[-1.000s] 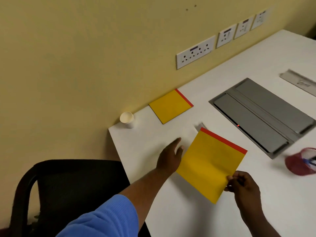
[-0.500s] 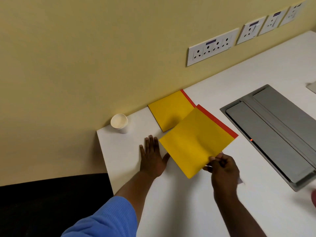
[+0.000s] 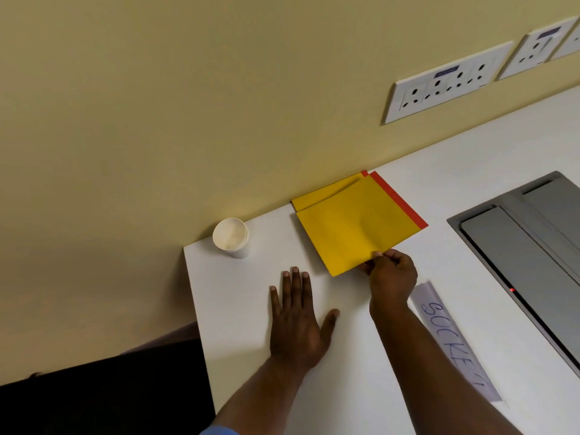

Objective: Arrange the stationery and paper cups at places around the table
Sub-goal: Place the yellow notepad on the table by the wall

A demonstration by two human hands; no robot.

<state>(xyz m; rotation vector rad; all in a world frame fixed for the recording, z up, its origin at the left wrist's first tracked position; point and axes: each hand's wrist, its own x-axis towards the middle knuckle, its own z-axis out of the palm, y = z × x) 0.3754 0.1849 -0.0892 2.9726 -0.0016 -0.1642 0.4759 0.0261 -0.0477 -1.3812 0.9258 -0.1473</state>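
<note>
A yellow pad with a red edge (image 3: 351, 224) lies almost squarely over a second yellow pad (image 3: 317, 197) by the wall; only a strip of the lower one shows. My right hand (image 3: 390, 276) pinches the upper pad's near corner. My left hand (image 3: 298, 321) rests flat on the white table (image 3: 238, 309), fingers spread, holding nothing. A white paper cup (image 3: 230, 237) stands upright at the table's far left corner, apart from both hands and left of the pads.
A paper label reading "SOCKET" (image 3: 455, 343) lies beside my right forearm. A grey flip-lid cable box (image 3: 527, 255) is set into the table on the right. Wall sockets (image 3: 445, 81) line the yellow wall. A black chair (image 3: 103, 397) is off the left edge.
My right hand has carried the pad toward the wall and laid it over the other pad. My left hand has stayed flat on the table. The view has shifted closer.
</note>
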